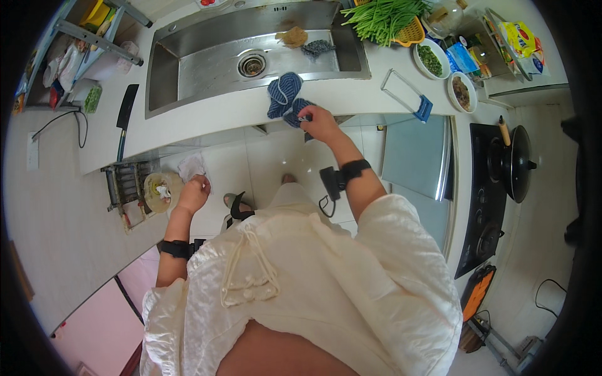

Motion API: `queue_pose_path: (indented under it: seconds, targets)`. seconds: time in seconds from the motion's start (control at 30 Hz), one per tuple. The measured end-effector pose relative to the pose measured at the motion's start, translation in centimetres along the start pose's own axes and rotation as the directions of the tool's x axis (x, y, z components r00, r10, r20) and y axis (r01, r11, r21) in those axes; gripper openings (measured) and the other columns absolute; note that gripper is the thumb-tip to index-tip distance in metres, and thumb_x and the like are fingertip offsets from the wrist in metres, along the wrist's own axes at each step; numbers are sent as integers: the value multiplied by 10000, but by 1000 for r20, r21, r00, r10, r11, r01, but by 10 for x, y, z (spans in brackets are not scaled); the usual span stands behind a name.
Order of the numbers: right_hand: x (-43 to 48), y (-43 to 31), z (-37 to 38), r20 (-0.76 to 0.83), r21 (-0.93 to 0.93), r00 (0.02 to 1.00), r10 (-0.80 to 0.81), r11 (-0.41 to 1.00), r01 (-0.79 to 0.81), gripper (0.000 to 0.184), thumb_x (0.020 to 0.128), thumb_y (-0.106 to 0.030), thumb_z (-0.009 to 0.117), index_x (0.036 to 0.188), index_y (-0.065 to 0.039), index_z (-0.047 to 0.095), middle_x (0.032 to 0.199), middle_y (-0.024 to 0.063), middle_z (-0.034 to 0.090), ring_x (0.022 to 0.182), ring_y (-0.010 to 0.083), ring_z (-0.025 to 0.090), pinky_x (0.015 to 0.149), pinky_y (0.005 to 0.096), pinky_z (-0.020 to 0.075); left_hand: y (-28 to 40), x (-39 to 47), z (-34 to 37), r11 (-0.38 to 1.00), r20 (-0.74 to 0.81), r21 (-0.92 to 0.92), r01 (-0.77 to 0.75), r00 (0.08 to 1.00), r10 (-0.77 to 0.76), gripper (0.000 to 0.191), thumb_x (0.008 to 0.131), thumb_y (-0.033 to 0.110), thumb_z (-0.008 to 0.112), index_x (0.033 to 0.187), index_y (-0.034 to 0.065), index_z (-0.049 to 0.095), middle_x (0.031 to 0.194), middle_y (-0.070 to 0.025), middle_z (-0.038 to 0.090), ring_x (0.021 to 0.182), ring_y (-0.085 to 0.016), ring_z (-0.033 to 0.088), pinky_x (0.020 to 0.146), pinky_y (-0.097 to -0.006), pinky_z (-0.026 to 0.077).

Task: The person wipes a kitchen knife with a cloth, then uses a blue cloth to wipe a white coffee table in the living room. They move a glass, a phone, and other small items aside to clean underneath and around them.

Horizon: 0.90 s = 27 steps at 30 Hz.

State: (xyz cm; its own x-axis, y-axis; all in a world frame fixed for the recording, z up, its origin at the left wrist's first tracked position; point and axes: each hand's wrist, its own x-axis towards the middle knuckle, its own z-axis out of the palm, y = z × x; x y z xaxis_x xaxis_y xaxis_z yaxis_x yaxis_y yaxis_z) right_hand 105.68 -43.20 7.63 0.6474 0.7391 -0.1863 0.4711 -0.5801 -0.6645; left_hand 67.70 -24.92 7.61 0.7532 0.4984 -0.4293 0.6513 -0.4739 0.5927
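Note:
At the front edge of the white counter, my right hand (319, 123) has its fingers closed on a bunched blue striped cloth (284, 94). Part of the cloth lies on the counter against the sink rim, and a bit hangs over the edge. My left hand (194, 191) is low on the left with curled fingers, beside a crumpled pale cloth or bag (192, 165). Whether the fingers grip it cannot be made out. Close by is a waste bin (160, 192) with scraps inside. A steel sink (202, 89) holds a brown scrubber (294, 36) and a grey steel-wool pad (318, 48).
A cleaver (124, 113) lies on the counter at left, its handle at the edge. At right are a wire frame with a blue part (422, 108), green stalks (381, 19), bowls of chopped greens (429, 61) and brown food (462, 92), and a stove (477, 207) with a lidded wok (518, 164).

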Motion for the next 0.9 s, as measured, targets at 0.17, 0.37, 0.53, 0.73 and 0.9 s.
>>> queue_pose_path:
  seconds: [0.17, 0.37, 0.53, 0.73, 0.9]
  targets:
    - [0, 65, -103, -292, 600, 880, 374, 788, -135, 342, 696, -105, 608, 1036, -82, 605, 725, 26, 581, 567, 97, 500, 497, 254, 417, 20, 21, -10, 996, -9, 32, -78, 997, 78, 82, 754, 84, 596, 815, 31, 582, 887, -180, 602, 796, -380, 585, 695, -431, 474]
    - [10, 85, -77, -439, -397, 894, 94, 872, -287, 492, 731, -160, 588, 1210, -55, 547, 1058, 169, 503, 949, 306, 540, 842, 410, 466, 28, 23, -4, 995, 11, 28, -99, 995, 98, 71, 764, 87, 589, 813, 37, 581, 883, -159, 599, 795, -358, 586, 696, -426, 474]
    - [22, 0, 2, -311, -321, 947, 74, 930, -178, 627, 756, -387, 592, 1232, 9, 493, 1099, 202, 482, 1016, 360, 499, 865, 420, 448, 35, 14, -1, 995, -1, 11, -99, 995, 99, 70, 770, 89, 582, 816, 36, 576, 874, -155, 592, 787, -356, 581, 686, -422, 472]
    - [33, -69, 23, -268, -360, 891, 367, 819, -446, 977, 703, -587, 627, 1333, 83, 295, 1215, 195, 390, 1108, 365, 428, 882, 449, 442, 43, 14, 2, 993, -26, -50, -108, 994, 107, 69, 774, 90, 577, 811, 31, 575, 872, -157, 592, 801, -359, 579, 692, -416, 472]
    - [36, -79, 68, -189, -420, 980, 58, 898, -135, 687, 681, -315, 713, 1183, 24, 390, 1096, 193, 425, 1016, 375, 471, 811, 446, 476, 29, -17, 9, 998, -31, -53, 40, 999, -42, 88, 770, 103, 587, 817, 29, 584, 889, -166, 602, 808, -362, 584, 706, -417, 473]
